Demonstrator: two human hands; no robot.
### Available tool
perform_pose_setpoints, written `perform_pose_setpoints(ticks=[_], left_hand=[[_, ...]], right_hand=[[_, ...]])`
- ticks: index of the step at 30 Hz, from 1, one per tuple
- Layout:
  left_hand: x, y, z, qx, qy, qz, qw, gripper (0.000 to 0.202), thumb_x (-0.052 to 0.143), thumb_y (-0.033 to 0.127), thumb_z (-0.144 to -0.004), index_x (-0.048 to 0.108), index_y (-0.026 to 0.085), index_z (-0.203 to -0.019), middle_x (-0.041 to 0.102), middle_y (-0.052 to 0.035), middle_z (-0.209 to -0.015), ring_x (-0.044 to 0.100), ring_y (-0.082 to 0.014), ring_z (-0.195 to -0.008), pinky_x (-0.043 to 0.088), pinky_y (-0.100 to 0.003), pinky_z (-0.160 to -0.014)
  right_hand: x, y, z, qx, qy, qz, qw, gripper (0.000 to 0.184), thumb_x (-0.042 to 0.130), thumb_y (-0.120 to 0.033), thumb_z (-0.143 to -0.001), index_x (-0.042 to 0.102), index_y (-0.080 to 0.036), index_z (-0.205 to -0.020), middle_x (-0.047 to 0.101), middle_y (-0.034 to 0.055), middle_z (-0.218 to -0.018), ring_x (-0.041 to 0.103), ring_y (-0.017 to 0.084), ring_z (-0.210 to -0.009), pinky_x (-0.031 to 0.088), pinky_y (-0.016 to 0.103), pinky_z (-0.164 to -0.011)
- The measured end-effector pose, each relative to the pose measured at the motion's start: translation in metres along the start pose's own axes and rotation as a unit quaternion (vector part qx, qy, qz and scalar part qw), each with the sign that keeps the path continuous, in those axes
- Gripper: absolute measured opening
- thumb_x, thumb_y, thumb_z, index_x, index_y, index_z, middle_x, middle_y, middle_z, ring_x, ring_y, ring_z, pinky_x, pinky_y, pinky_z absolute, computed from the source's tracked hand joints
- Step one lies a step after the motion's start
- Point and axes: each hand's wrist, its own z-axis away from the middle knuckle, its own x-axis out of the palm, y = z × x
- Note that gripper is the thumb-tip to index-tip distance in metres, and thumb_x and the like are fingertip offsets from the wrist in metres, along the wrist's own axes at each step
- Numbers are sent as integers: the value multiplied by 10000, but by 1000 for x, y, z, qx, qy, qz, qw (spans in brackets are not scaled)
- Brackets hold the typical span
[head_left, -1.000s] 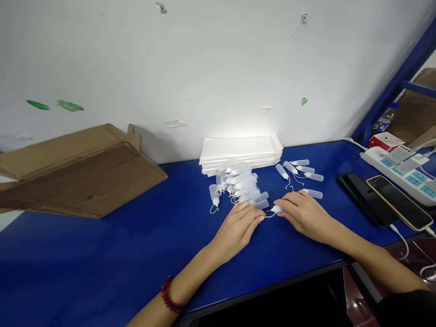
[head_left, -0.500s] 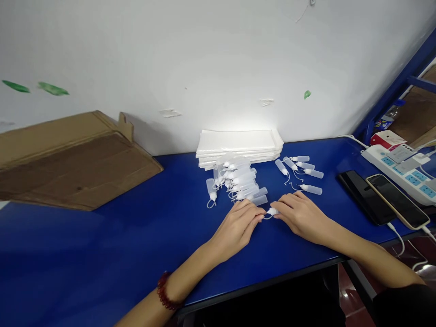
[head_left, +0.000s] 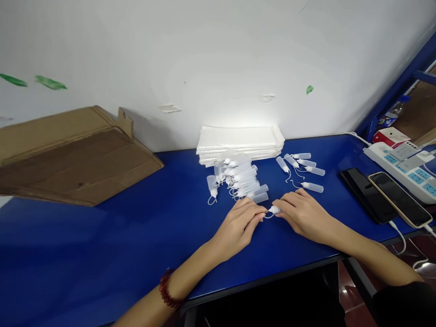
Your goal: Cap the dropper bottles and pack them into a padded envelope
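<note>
A small needle-tip dropper bottle [head_left: 274,210] with a white top and a thin tethered cap strap lies between my hands, just above the table. My right hand [head_left: 301,215] is closed around its body, which is mostly hidden by the fingers. My left hand [head_left: 240,222] pinches at the tip end, where the strap's loose end runs in between thumb and forefinger; the small cap itself is covered. Beyond my left hand lies a pile of similar bottles [head_left: 243,179]. Several more, with straps hanging loose and thin needles on some, lie apart behind my right hand, one dropper bottle [head_left: 313,187] nearest.
A stack of white packets [head_left: 240,138] rests against the wall behind the pile. Cardboard [head_left: 78,163] stands at the left. Two phones, one black [head_left: 366,193] and one pale-edged [head_left: 398,200], lie at the right by a power strip [head_left: 402,175] with cables.
The camera view has shifted slightly. Both hands keep nearly the same hold, with the bottle still between them.
</note>
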Motion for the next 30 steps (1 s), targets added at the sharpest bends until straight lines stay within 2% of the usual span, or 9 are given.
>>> perform_pose_setpoints(ticks=[7, 13, 17, 25, 30], left_hand=[[-2, 2, -1, -53, -2, 69, 996, 171, 489, 137, -955, 652, 182, -984, 629, -8, -686, 554, -149, -676, 474, -278, -646], [0, 5, -2, -27, 0, 48, 998, 146, 503, 102, -939, 640, 150, -945, 612, -16, -684, 541, -145, -670, 465, -280, -651], [3, 6, -5, -31, 4, 27, 999, 158, 481, 101, -943, 629, 155, -936, 613, -26, -683, 537, -159, -674, 467, -293, -646], [4, 3, -6, -38, 6, 22, 999, 179, 451, 94, -944, 611, 173, -951, 606, -29, -688, 529, -173, -666, 459, -317, -636], [4, 3, -7, -34, 6, 20, 999, 172, 451, 84, -942, 602, 167, -942, 608, -27, -689, 520, -167, -668, 457, -313, -643]], right_hand=[[0, -2, 0, -6, -6, 25, 1000, 150, 463, -140, -961, 605, -126, -1008, 593, 42, -796, 518, 180, -687, 293, 298, -682], [0, -5, 2, -1, -24, 30, 999, 163, 469, -104, -939, 606, -122, -1026, 601, 54, -812, 525, 186, -700, 304, 302, -688], [2, 0, 1, 15, -38, -24, 999, 145, 467, -115, -949, 602, -136, -998, 607, 52, -825, 540, 186, -734, 326, 303, -698], [5, 4, -4, 22, -44, -69, 996, 160, 450, -79, -935, 591, -149, -960, 599, 49, -817, 523, 177, -707, 338, 302, -678], [6, 3, -2, 16, -27, -49, 998, 151, 446, -72, -927, 575, -151, -931, 593, 44, -800, 504, 176, -670, 328, 304, -671]])
